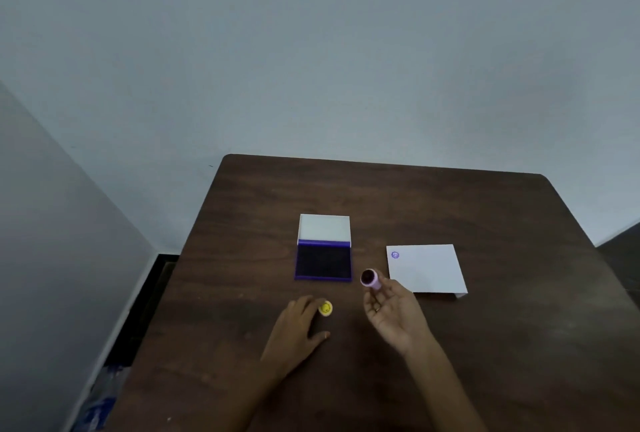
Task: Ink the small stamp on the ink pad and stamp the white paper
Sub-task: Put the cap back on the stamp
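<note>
We note a dark wood-grain bench point(450, 206), frame centre: open ink pad point(323, 262), flat dark rectangle, white lid raised; right of it, white paper point(427, 270) bearing one purple mark. Right hand point(391, 315), palm up, grip pinching the small stamp point(370, 278), a pink cylinder, inked face tilted up between pad and paper. Left hand point(298, 327) rests palm down, fingertips touching a round yellow cap point(325, 309); grip loose.

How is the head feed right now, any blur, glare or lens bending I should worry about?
Head view: dim, flat light, no glare; soft throughout, so the purple mark on the white paper is unreadable; wide-angle bending bows the table edges; the right hand and its pink stamp look slightly smeared.
</note>
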The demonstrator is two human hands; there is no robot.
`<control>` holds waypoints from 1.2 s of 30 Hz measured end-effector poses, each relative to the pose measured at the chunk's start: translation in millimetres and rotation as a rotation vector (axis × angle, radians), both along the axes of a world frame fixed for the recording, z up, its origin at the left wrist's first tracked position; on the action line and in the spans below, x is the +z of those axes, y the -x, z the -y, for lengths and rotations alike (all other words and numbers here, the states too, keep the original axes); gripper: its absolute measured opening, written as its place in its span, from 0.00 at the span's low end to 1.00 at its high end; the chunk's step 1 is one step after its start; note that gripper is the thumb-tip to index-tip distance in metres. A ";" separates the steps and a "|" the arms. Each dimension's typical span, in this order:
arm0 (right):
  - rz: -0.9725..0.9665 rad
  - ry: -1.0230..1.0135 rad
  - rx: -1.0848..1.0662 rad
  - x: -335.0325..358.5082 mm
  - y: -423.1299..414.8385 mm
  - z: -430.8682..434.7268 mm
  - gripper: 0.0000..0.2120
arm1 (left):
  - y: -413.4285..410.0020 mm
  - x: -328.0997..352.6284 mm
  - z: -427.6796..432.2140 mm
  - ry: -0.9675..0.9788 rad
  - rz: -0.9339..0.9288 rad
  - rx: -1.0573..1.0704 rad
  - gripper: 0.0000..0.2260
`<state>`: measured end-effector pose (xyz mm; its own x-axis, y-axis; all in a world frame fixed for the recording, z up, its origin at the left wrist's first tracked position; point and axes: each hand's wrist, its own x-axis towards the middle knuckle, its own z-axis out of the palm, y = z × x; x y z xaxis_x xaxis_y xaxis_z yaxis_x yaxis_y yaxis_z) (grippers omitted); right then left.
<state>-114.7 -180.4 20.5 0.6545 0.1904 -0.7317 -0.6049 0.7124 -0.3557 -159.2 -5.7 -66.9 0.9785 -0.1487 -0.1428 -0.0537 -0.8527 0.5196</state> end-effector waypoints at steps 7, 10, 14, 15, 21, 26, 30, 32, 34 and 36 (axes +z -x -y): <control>-0.011 0.146 0.019 -21.0 27.2 -12.1 0.09 | -3.7 -2.2 11.8 -0.055 0.009 -0.004 0.23; -0.004 0.184 0.002 -25.5 32.5 -14.2 0.07 | -9.1 0.2 11.8 0.071 -0.003 0.061 0.14; 0.034 0.220 -0.023 -27.9 34.4 -17.8 0.10 | -12.2 15.9 8.7 0.488 -0.138 0.464 0.05; 0.052 0.224 -0.022 -28.2 34.3 -18.6 0.10 | -12.3 21.1 7.0 0.697 -0.235 0.599 0.05; 0.173 0.345 0.063 -27.4 33.4 -27.4 0.08 | -9.8 46.3 1.2 1.460 -0.722 0.841 0.05; 0.270 0.490 0.159 -23.4 35.1 -32.5 0.06 | -8.6 51.0 5.3 1.526 -0.768 0.840 0.09; 0.330 0.694 0.220 -26.7 35.9 -34.4 0.06 | -10.2 54.8 8.3 1.604 -0.776 0.817 0.11; 0.368 0.765 0.228 -27.6 36.0 -36.3 0.08 | -10.2 56.6 9.5 1.619 -0.759 0.811 0.10; 0.381 0.793 0.225 -26.8 36.0 -37.7 0.10 | -10.2 58.9 11.0 1.625 -0.744 0.794 0.10; 0.395 0.819 0.222 -25.4 35.1 -38.4 0.10 | -9.8 61.4 11.9 1.624 -0.740 0.773 0.08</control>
<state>-149.8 -142.0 -4.9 0.8949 -0.1353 -0.4252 -0.4250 0.0316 -0.9046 -149.4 -17.7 -5.5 0.7075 -0.1778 -0.6840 0.6023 0.6579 0.4520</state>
